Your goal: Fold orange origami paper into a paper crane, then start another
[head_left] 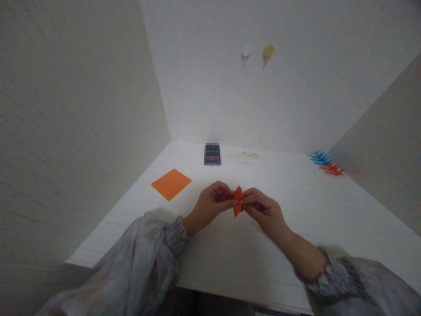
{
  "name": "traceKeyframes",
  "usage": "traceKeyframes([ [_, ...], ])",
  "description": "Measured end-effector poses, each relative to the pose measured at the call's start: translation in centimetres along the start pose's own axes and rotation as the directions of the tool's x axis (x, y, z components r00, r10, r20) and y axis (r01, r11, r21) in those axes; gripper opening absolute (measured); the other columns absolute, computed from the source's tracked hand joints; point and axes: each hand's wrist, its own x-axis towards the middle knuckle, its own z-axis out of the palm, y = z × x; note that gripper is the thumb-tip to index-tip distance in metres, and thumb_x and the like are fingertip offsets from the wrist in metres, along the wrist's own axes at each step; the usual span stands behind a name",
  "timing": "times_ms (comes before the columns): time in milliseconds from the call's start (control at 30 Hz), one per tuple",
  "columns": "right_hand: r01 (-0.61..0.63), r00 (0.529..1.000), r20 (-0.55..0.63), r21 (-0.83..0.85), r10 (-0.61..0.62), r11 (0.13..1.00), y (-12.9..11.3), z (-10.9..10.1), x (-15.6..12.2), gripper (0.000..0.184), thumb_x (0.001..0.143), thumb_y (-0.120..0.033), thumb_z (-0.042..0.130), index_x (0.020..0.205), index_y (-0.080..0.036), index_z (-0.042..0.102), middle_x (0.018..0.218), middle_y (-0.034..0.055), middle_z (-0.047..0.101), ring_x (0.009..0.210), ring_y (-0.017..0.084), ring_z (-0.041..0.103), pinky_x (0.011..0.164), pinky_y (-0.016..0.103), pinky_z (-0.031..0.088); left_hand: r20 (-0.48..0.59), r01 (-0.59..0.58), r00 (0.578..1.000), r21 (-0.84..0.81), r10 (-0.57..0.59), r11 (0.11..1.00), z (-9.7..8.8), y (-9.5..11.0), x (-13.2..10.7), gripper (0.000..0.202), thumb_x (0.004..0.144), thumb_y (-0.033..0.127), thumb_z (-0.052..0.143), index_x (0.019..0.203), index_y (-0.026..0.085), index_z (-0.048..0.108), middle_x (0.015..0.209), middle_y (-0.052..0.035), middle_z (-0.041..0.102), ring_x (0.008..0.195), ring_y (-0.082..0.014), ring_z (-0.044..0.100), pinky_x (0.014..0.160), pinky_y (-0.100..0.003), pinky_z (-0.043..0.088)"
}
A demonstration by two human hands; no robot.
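Toward the table's [131, 219] left edge lies a flat orange paper sheet [171, 184], well apart from the hands and nearer the left one. Above the middle of the table, closer to its near edge than its far one, the left hand [210, 202] and right hand [263, 208] meet fingertip to fingertip, each pinching one side of a small folded orange paper piece [237, 200] whose long axis stands roughly upright. Bare tabletop lies open all around; finished blue and orange folded pieces [326, 163] sit at the far right corner.
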Motion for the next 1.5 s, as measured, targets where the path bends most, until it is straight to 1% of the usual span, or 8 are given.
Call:
traceKeyframes([
  [133,-0.112,0.993,-0.019,0.062,0.114,0.992,-0.1,0.3,0.0,0.006,0.075,-0.02,0.057,0.081,-0.021,0.059,0.081,0.0015,0.058,0.069,0.012,0.057,0.062,0.026,0.049,-0.04,-0.024,0.999,0.05,0.026,0.998,-0.1,-0.1,0.1,0.024,0.059,0.016,0.071,0.073,0.014,0.051,0.07,0.0023,0.06,0.065,-0.0079,0.057,0.064,-0.022,0.047],
  [267,-0.264,0.957,-0.085,0.156,0.279,0.952,0.5,0.7,0.0,0.022,0.068,-0.026,0.065,0.086,-0.021,0.052,0.071,-0.0009,0.061,0.063,0.013,0.059,0.059,0.027,0.05,-0.07,-0.046,0.996,0.078,0.051,0.996,-0.2,-0.2,0.2,0.026,0.058,0.016,0.071,0.073,0.014,0.05,0.069,0.0024,0.059,0.064,-0.0078,0.057,0.062,-0.022,0.047],
  [467,-0.392,0.912,-0.08,0.12,0.402,0.912,0.4,0.6,0.2,0.016,0.066,-0.028,0.065,0.078,-0.017,0.061,0.063,-0.0007,0.062,0.054,0.01,0.057,0.055,0.024,0.047,-0.071,-0.043,0.996,0.11,0.051,0.993,-0.3,-0.4,0.2,0.027,0.058,0.019,0.071,0.074,0.014,0.049,0.07,0.0019,0.058,0.065,-0.0082,0.057,0.062,-0.022,0.047],
  [767,-0.394,0.912,-0.071,0.119,0.403,0.912,0.1,0.4,0.1,0.008,0.067,-0.024,0.063,0.072,-0.017,0.064,0.057,-0.0019,0.061,0.053,0.009,0.055,0.055,0.022,0.044,0.008,-0.004,1.0,0.087,0.003,0.996,-0.3,-0.3,0.0,0.03,0.059,0.016,0.071,0.078,0.014,0.048,0.073,-0.0007,0.062,0.066,-0.0104,0.06,0.061,-0.023,0.048],
  [967,-0.39,0.917,-0.053,0.095,0.396,0.916,-0.3,0.5,0.0,0.009,0.069,-0.025,0.061,0.071,-0.017,0.065,0.056,-0.0017,0.06,0.053,0.01,0.054,0.056,0.024,0.043,-0.003,0.03,1.0,0.049,-0.03,0.998,-0.2,-0.1,0.0,0.029,0.059,0.014,0.071,0.075,0.013,0.047,0.068,0.0004,0.063,0.061,-0.009,0.06,0.058,-0.02,0.046],
  [1200,-0.358,0.933,-0.003,0.062,0.359,0.932,-0.8,0.7,0.1,0.011,0.072,-0.027,0.058,0.072,-0.017,0.063,0.056,-0.001,0.06,0.053,0.011,0.054,0.056,0.024,0.044,0.064,0.056,0.997,-0.079,-0.051,0.995,0.0,0.3,0.0,0.04,0.061,0.012,0.07,0.076,0.017,0.034,0.071,-0.001,0.067,0.061,-0.0113,0.061,0.058,-0.022,0.045],
  [1333,-0.35,0.936,-0.034,-0.013,0.35,0.937,-0.6,0.6,0.2,0.013,0.072,-0.029,0.059,0.074,-0.017,0.062,0.059,-0.0006,0.06,0.055,0.011,0.056,0.057,0.024,0.045,0.02,0.044,0.999,-0.08,-0.042,0.996,0.0,0.0,0.1,0.043,0.059,0.013,0.071,0.077,0.018,0.032,0.071,0.0003,0.066,0.064,-0.0121,0.062,0.061,-0.024,0.045],
  [1500,-0.398,0.916,-0.084,-0.085,0.392,0.913,-0.4,0.6,0.3,0.017,0.07,-0.034,0.059,0.075,-0.017,0.062,0.061,-0.0002,0.06,0.053,0.012,0.056,0.054,0.025,0.046,-0.06,0.034,0.998,-0.013,-0.034,0.999,-0.2,-0.4,0.3,0.039,0.058,0.013,0.071,0.078,0.017,0.037,0.072,0.0017,0.064,0.067,-0.0111,0.062,0.064,-0.024,0.046],
])
